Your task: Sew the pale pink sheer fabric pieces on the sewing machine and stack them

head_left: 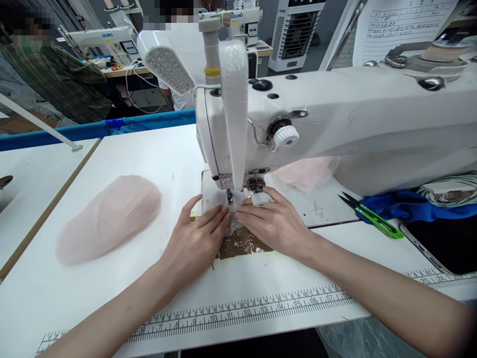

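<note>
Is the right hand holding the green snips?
No, the green snips lie at the edge of the blue cloth, while the right hand is at the needle end of the sewing machine.

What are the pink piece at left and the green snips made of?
Pink piece: likely thin, matte fabric, since it lies limp and looks see-through. Snips: dark blades, probably metal, judging by their slim points; smooth green handle, perhaps plastic or painted metal.

Matt pink cloth (112,221); smooth sewing machine (335,107); glossy tape (244,244).
</note>
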Demonstrator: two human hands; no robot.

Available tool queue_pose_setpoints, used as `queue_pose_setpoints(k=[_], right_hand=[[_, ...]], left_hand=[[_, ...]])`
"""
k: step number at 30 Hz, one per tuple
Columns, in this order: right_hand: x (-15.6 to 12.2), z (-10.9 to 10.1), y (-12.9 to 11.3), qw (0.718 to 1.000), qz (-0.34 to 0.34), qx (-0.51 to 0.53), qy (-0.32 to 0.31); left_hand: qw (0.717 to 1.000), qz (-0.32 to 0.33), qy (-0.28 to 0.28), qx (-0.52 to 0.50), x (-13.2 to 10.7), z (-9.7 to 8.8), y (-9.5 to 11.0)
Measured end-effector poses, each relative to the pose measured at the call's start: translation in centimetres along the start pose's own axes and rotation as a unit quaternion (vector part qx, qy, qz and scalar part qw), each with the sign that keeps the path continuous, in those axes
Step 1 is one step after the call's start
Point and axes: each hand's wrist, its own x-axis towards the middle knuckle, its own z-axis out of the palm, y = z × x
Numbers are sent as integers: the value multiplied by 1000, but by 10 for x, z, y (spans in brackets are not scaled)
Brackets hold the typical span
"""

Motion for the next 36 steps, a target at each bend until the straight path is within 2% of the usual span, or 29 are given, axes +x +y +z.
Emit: queue_pose_setpoints(k=[36], right_hand=[[4,0,6,996,-4,-47,-70]], left_hand=[[1000,-24,-2,-12,7,13,-13]])
